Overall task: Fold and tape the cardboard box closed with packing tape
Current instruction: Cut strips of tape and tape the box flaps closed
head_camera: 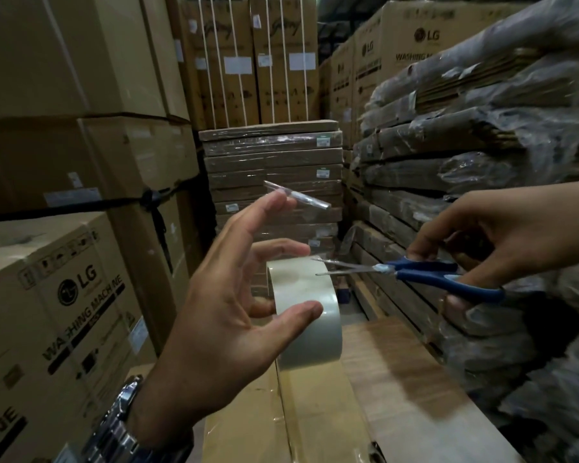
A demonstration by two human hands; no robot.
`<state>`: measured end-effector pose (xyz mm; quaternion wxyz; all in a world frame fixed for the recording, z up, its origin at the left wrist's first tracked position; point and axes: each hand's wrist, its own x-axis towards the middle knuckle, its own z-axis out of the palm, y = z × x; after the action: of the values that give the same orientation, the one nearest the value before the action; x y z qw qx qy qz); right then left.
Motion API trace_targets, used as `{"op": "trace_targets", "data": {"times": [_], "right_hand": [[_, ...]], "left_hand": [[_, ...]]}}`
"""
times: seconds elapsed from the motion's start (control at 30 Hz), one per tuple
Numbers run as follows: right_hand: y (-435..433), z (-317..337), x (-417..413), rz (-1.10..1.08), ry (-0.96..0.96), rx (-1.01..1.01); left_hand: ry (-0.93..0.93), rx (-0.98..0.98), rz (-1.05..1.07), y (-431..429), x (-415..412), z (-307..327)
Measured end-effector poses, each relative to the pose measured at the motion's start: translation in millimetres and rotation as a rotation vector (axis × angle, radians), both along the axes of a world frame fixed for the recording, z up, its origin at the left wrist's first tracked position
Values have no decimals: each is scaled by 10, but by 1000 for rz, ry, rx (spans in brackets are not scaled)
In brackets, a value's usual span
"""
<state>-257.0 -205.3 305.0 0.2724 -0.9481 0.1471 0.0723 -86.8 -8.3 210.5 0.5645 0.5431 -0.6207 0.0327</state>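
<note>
My left hand [228, 315] holds a roll of clear packing tape [310, 315] between thumb and middle fingers, above the cardboard box [248, 426]. A small strip of tape [296, 194] sticks to the tip of its raised index finger. A run of tape stretches down from the roll onto the box's centre seam [286, 406]. My right hand [502, 242] grips blue-handled scissors [418, 274], whose slightly parted blades point left and touch the top of the roll. The box's flaps lie flat and closed.
Stacked LG washing machine cartons [64, 295] rise on the left. Flat plastic-wrapped cardboard packs [482, 162] pile up on the right, close to my right hand. More flat packs [271, 168] and tall strapped cartons [248, 61] stand ahead. A wooden board [408, 379] lies right of the box.
</note>
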Motion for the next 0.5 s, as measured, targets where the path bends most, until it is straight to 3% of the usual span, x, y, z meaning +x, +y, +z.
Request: {"op": "trace_targets", "data": {"times": [0.5], "right_hand": [[-53, 76, -26, 35, -30, -51]], "left_hand": [[-41, -7, -10, 1, -70, 64]]}}
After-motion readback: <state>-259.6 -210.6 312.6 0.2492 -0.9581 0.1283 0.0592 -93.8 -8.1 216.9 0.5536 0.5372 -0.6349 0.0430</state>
